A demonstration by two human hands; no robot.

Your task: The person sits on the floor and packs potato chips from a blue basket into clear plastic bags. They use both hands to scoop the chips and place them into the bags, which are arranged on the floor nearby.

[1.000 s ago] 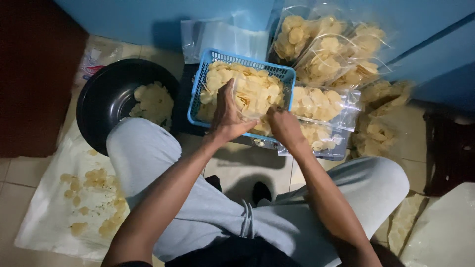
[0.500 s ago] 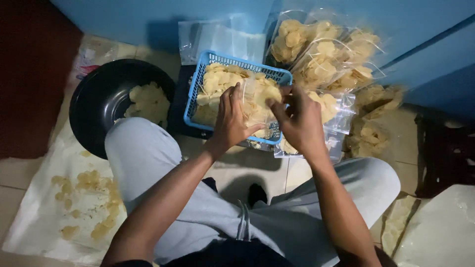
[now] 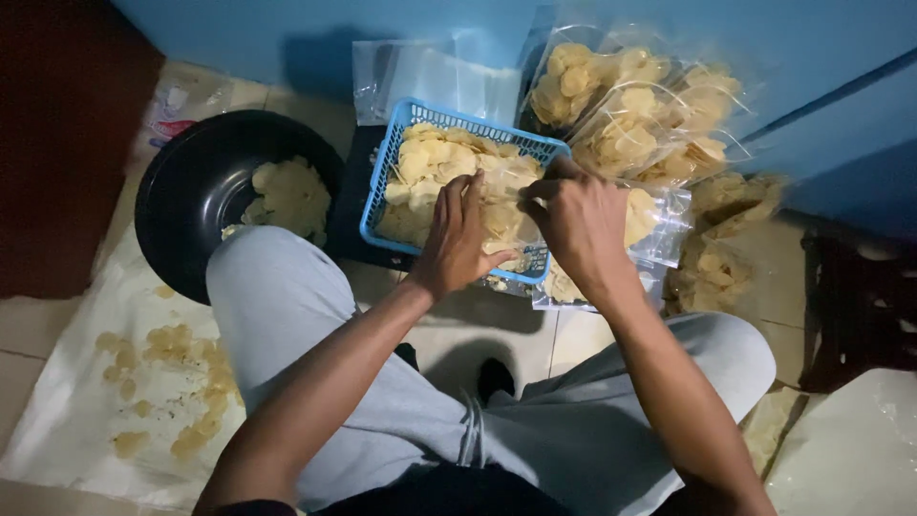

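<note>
A tiled floor [image 3: 497, 330] runs up to a blue wall [image 3: 315, 33], dim and shadowed; the person sits low over it, knees in grey trousers spread to either side. Both hands meet over a blue basket [image 3: 387, 172] heaped with pale round chips [image 3: 430, 158]; the left hand [image 3: 458, 234] lies palm down on the heap, fingers spread and straight, closed on nothing that shows; the right hand [image 3: 578, 220] is just beside it, fingers curled and pinched at the top edge of a clear bag [image 3: 659, 225], which lies under that hand and partly over the basket's near right corner; whether the left fingertips also touch the bag's film I cannot tell.

Beyond the right hand, against the wall, stand filled bags [image 3: 621, 105] of the same chips, leaning on one another; more of them lie to the right of that hand, blurred. Beyond the left hand, flat empty bags [image 3: 430, 76] rest against the wall. Left of the left hand sits a black bowl [image 3: 181, 191] with some chips at its bottom; near the left knee a white sheet [image 3: 86, 382] on the floor carries scattered chips.
</note>
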